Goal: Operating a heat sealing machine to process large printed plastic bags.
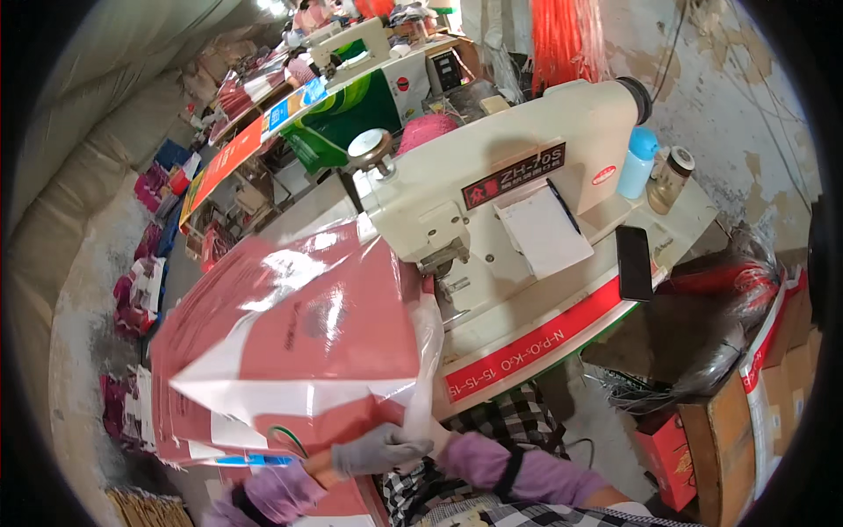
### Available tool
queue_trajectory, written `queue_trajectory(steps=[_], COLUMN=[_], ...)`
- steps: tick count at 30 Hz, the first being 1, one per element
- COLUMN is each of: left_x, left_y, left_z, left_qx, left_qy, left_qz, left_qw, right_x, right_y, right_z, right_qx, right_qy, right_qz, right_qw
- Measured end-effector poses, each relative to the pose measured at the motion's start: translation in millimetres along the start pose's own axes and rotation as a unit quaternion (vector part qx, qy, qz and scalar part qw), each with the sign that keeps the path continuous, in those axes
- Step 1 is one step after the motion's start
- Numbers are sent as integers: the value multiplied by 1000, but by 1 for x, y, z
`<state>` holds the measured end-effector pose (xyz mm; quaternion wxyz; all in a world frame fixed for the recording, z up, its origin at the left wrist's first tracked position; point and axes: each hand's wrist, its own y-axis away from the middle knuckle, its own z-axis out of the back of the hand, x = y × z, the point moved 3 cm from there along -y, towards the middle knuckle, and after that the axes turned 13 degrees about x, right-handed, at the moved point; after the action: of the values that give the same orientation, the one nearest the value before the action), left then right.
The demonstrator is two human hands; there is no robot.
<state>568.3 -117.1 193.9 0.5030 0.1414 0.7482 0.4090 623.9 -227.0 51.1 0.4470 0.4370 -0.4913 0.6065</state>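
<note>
A red and white plastic sack [329, 325] spreads in front of me, glossy, over more sacks of the same colour. Its right edge has a loose whitish plastic strip [428, 342] running down toward my hands. In a grey glove, my left hand [384, 451] is closed at the sack's lower right corner. My right hand [428, 429] meets it there, at the foot of the strip, but its fingers are blurred and partly hidden. Just beyond the sack's edge stands a cream sewing machine [518, 167], its needle area [446, 259] close to the sack.
On the machine table are a white notepad [546, 233] with a black pen, a black phone [634, 263], a blue bottle [638, 164] and a glass jar [671, 180]. A cardboard box [729, 439] stands at the right. Farther back, people sit near another sewing machine [351, 44].
</note>
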Motion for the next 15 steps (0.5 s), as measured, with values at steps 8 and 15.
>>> queue_trajectory(steps=[8,15], left_x=[-71,-137], left_y=[3,-18], left_z=[1,-24], left_qx=[-45,6], left_qy=[-14,-631], left_qz=[-109,-6], left_qw=[993,775], right_x=[93,96], right_y=[-4,78], right_z=[66,50], right_qx=[125,183], right_qy=[-409,-472], right_qz=[-146,-220], right_qw=[892,834])
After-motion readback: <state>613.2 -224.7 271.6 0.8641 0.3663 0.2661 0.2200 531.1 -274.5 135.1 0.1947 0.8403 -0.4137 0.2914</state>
